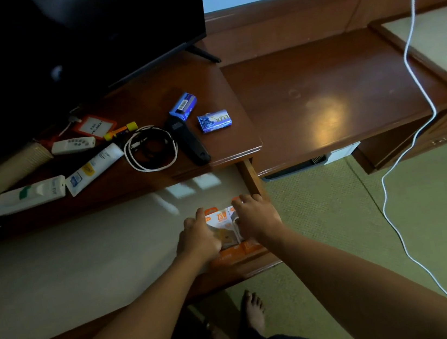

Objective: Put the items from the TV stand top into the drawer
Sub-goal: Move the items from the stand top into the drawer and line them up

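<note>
- Drawer (88,272): pulled open below the TV stand top (230,140). Its pale floor is bare except at the near right corner.
- Orange packets (224,226): two flat orange-and-white packets lie side by side in the near right corner of the drawer, against its right wall. These are the only items visibly inside.
- Left hand (197,239): fingers curled around the left edge of the packets, in contact with them.
- Right hand (255,217): fingers spread over the top and right edge of the packets, pressing on them. Both hands appear to be seating the packets in place; whether they grip or only push cannot be told.
- Items not yet moved, all on the stand top in front of the TV (71,38):
  - blue box (183,107) and blue soap bar (214,121), near the right edge;
  - black remote (188,141), just beside the coiled cable (151,148);
  - two white tubes (94,168), lying flat;
  - white remote (73,145);
  - red card holder (96,126);
  - small yellow and orange item (120,130), type unclear;
  - stack of paper cups (9,172), on its side at the left.
- Progress estimate: early stage. One placement is nearly complete; most of the items remain on top.
</note>
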A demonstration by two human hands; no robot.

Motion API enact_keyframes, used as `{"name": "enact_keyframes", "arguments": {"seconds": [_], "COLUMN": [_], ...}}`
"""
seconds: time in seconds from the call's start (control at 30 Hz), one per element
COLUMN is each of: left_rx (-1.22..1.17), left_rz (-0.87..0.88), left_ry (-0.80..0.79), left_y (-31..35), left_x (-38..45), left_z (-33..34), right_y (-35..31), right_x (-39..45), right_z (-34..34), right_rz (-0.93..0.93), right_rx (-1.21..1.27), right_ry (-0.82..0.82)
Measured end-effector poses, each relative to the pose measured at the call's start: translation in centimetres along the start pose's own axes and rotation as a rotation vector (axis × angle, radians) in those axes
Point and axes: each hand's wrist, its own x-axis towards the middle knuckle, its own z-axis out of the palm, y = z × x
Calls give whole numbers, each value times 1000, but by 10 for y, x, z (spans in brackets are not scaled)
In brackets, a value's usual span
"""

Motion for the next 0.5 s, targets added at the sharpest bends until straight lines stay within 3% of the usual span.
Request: {"name": "enact_keyframes", "arguments": {"seconds": [0.2, 0.5], "left_rx": [-48, -26], "left_rz": [198, 202], "left_ry": [374, 452], "left_y": [50, 84], "left_x": [18, 92], "left_z": [-60, -133], "right_y": [-1, 10], "right_x": [41, 124], "right_z": [-66, -125], "right_rz": [16, 2], "right_rx": [229, 208], "right_ry": [326, 280]}}
